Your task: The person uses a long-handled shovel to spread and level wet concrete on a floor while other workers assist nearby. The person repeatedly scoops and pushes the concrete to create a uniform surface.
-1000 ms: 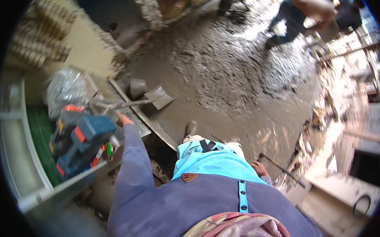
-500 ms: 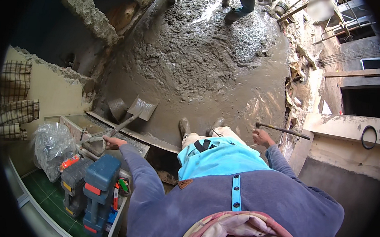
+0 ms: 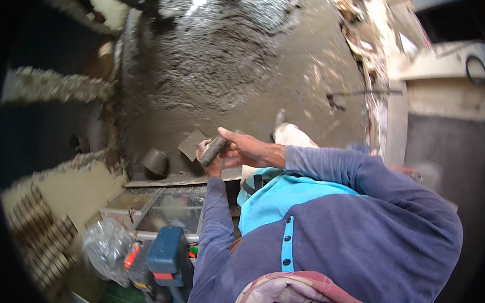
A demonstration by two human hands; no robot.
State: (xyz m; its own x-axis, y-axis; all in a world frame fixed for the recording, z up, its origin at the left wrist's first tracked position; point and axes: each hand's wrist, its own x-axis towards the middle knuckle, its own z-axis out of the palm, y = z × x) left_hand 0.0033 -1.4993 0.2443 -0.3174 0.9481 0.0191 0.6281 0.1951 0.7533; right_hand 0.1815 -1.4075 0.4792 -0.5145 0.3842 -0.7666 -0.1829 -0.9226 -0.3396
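In front of my waist, my left hand (image 3: 211, 160) is closed round the grey cement-smeared grip (image 3: 215, 149) of a shovel. Its flat blade (image 3: 191, 145) shows just beyond the hand, over the wet concrete; the shaft is mostly hidden. My right hand (image 3: 249, 149) is beside that grip, thumb up along its top end and fingers stretched out, not wrapped round it. Whether it touches the grip is hard to tell. Off to the right, a long-handled tool (image 3: 360, 93) with a dark, bent head lies across the concrete's edge.
Wet concrete (image 3: 219, 79) spreads ahead of my boots. A bucket (image 3: 155, 163) stands near its front edge. At lower left are a blue tool case (image 3: 167, 250), clear plastic (image 3: 108, 249) and a glass-topped frame (image 3: 171, 211). A broken wall (image 3: 59, 87) borders the left; another person's legs blur at top left.
My left hand has brought the shovel grip in toward my middle. My right hand has crossed from beside the long-handled tool to the shovel grip. The view has turned and shifted.
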